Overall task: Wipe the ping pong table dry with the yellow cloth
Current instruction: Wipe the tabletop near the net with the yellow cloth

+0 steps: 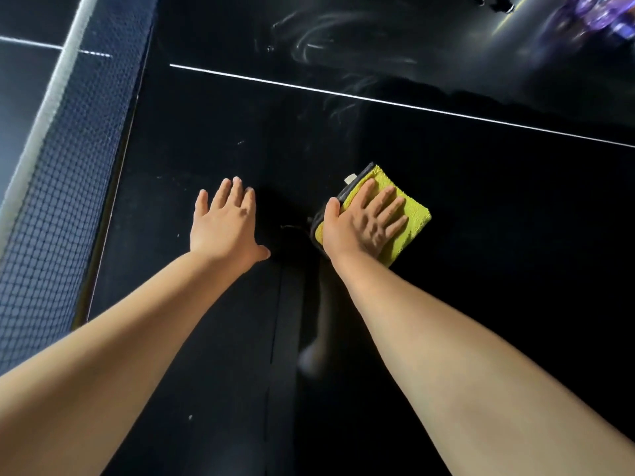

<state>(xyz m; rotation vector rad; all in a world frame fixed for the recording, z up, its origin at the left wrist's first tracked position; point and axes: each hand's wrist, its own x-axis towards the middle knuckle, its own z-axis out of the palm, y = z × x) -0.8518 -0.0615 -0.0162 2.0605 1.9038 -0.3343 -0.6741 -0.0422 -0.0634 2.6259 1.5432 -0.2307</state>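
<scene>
The black ping pong table (481, 207) fills the view. A folded yellow cloth (414, 214) with a dark grey edge and a small white tag lies flat on it, right of centre. My right hand (364, 223) presses on the cloth with straight, spread fingers and covers most of its left half. My left hand (225, 223) lies flat on the bare table surface, fingers straight, about a hand's width left of the cloth. Wet streaks (323, 39) glint on the far part of the table.
The net (65, 187) with its white top band runs along the left side. A white centre line (378, 99) crosses the table beyond my hands. A blurred purple object (598, 12) sits at the top right corner.
</scene>
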